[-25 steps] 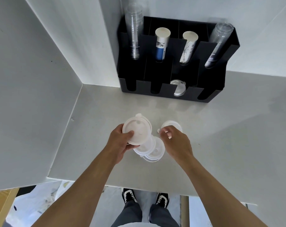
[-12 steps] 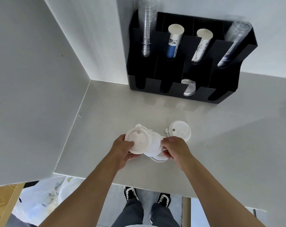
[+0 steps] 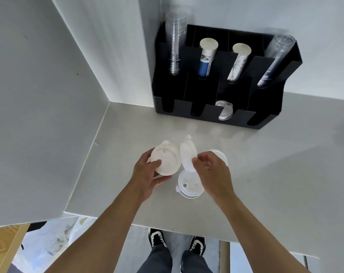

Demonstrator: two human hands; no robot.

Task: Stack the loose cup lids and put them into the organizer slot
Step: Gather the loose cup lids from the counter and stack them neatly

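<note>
Stacking is under way. Nearest, one loose lid [image 3: 190, 186] lies flat on the worktop [image 3: 265, 174]. The left hand [image 3: 147, 176] has its fingers closed around a lid [image 3: 167, 161]; the right hand [image 3: 212, 172] pinches a tilted lid [image 3: 188, 154], with another lid [image 3: 219, 154] behind. Next, nest these together. Farther back, the organizer [image 3: 216, 91] already holds lids in one front slot [image 3: 225, 113].

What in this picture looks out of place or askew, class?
Mostly the lids. One lies loose on the table below the right hand, another peeks out behind it. In the organizer, the lid in the front slot stands on edge, tilted, and the right clear cup stack leans.
</note>
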